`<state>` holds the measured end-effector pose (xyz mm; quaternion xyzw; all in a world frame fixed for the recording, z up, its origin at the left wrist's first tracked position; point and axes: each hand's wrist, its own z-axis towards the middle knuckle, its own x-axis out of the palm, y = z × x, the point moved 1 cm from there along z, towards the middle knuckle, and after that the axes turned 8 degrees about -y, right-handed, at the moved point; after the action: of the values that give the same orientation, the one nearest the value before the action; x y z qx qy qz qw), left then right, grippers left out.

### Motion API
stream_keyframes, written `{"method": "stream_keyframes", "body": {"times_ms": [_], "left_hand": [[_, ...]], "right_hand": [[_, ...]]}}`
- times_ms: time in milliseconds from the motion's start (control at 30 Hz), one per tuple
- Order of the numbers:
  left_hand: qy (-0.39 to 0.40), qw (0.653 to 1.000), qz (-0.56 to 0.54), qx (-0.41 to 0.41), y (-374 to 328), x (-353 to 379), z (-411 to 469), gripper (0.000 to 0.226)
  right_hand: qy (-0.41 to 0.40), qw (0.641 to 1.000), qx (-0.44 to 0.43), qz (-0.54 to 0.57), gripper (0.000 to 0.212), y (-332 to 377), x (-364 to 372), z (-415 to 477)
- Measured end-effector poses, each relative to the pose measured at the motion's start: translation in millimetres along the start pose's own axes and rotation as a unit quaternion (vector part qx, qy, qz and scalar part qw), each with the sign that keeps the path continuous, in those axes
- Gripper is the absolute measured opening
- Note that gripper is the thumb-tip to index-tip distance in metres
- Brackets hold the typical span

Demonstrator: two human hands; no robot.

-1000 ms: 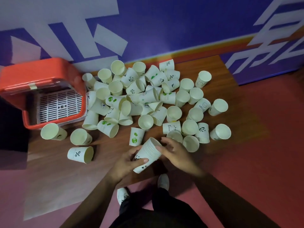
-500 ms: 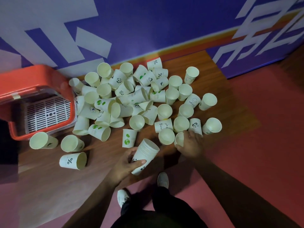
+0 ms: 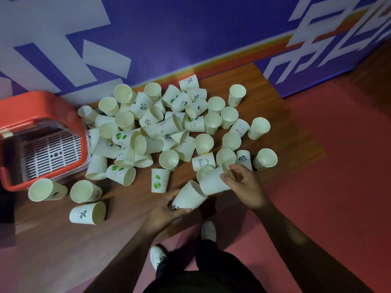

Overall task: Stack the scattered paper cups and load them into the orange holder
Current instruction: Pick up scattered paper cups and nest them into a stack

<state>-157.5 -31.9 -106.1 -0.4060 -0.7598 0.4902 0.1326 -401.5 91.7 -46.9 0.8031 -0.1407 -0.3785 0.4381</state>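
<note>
Several white paper cups (image 3: 169, 132) lie scattered on a wooden table (image 3: 127, 208). My left hand (image 3: 167, 210) grips a nested stack of cups (image 3: 191, 196) near the table's front edge, its open end pointing up and right. My right hand (image 3: 245, 187) holds a single cup (image 3: 213, 181), with the cup's base at the mouth of the stack. The orange holder (image 3: 42, 115) stands at the left edge of the table, its open front showing a white slotted grate (image 3: 50, 153) inside.
Three loose cups (image 3: 87, 213) lie apart at the front left, near the holder. A blue wall with white shapes (image 3: 169, 34) backs the table. Red floor (image 3: 338, 166) lies to the right, and my white shoes (image 3: 208, 230) show below the table edge.
My right hand reached to the cups at the right, picked one up and brought it back to the mouth of the stack. My left hand kept hold of the stack.
</note>
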Motion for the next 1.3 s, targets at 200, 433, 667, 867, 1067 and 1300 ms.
{"method": "stream_keyframes", "body": {"times_ms": [200, 433, 667, 867, 1067, 1300], "left_hand": [[0.037, 0.999, 0.014, 0.026, -2.5, -1.5, -0.1, 0.066], [0.002, 1.0, -0.013, 0.019, 6.9, -9.0, -6.1, 0.066], [-0.045, 0.999, -0.022, -0.01, 20.6, -26.5, -21.0, 0.06], [-0.067, 0.997, -0.033, -0.037, 19.6, -31.6, -28.5, 0.054], [-0.076, 0.996, -0.034, -0.021, 20.9, -35.2, -34.0, 0.054], [-0.088, 0.996, -0.001, -0.035, 22.4, -42.5, -34.9, 0.059]], "right_hand": [[0.052, 0.997, 0.002, 0.063, 0.057, 0.2, 23.0, -6.6], [0.183, 0.983, 0.001, 0.016, 0.067, 0.3, 68.0, -28.7], [0.095, 0.982, -0.073, -0.146, 0.058, 3.3, 61.2, 4.7], [0.025, 0.861, -0.273, -0.429, 0.076, -16.6, 82.1, 30.8], [-0.031, 0.839, -0.311, -0.447, 0.071, -24.9, 87.0, 30.5], [0.055, 0.993, -0.087, -0.066, 0.063, 19.5, 73.0, 19.8]]}}
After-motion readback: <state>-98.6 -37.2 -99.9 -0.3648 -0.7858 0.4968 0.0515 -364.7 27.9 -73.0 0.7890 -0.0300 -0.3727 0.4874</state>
